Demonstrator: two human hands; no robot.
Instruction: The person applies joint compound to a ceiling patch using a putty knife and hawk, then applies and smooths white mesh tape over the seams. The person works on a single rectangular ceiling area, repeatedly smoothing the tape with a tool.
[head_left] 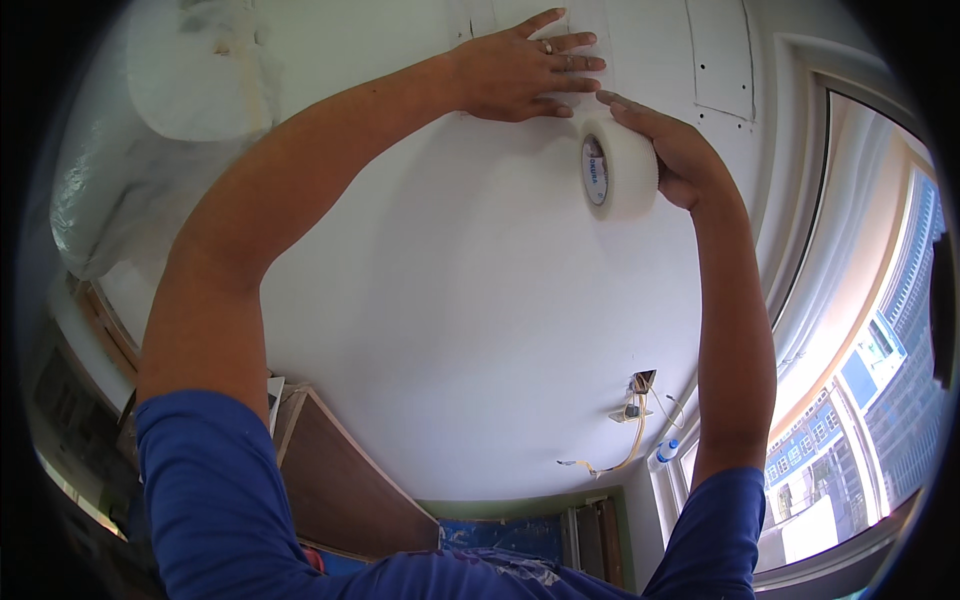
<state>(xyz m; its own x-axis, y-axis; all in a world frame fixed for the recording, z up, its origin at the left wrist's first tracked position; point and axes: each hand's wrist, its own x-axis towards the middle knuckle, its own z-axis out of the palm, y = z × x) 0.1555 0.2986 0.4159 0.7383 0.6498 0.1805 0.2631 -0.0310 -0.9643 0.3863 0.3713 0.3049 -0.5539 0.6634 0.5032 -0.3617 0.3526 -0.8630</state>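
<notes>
We are pressing our left hand flat, fingers spread, against the white wall. Our right hand is grasping a white tape roll, holding it touching the wall just right of the left fingertips.

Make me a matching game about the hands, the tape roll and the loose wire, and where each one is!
Things:
1. left hand
2. right hand
3. tape roll
4. loose wire

Places:
A. hangs from a hole low in the wall
B. pressed flat on the white wall
C. held in the right hand
D. gripping the roll

Pairs: 1-B, 2-D, 3-C, 4-A
</notes>
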